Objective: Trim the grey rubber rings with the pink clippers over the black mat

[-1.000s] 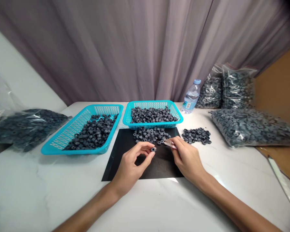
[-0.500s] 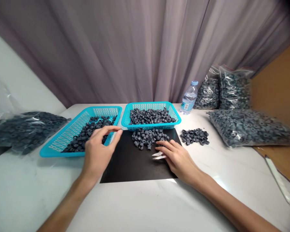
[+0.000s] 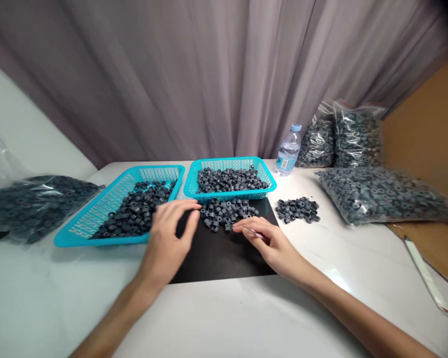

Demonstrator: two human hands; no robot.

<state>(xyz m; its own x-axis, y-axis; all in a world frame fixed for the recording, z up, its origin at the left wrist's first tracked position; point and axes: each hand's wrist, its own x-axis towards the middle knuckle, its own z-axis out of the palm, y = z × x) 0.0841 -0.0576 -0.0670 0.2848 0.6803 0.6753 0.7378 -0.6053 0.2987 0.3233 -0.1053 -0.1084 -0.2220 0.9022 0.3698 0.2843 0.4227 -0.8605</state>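
My left hand (image 3: pixel 168 241) hovers over the left edge of a black mat (image 3: pixel 224 261), fingers stretched out and apart, with nothing in them. Its fingertips reach toward a pile of small dark grey rings (image 3: pixel 224 211) at the mat's far edge. My right hand (image 3: pixel 271 243) rests on the mat to the right of the pile, its fingers closed lightly over a thin pale tool (image 3: pixel 252 231), apparently tweezers, of which only a sliver shows. Its fingertips touch the pile's near side.
Two turquoise baskets of rings stand behind the mat, one left (image 3: pixel 97 216), one centre (image 3: pixel 227 163). A smaller ring heap (image 3: pixel 297 209), a water bottle (image 3: pixel 287 151) and bags of rings (image 3: pixel 381 196) lie right. Another bag (image 3: pixel 33 201) lies far left. A pale strip (image 3: pixel 425 273) lies near the right edge.
My left hand carried a ring to the left basket, then came back empty toward the pile. My right hand slid left to the pile with the tool.
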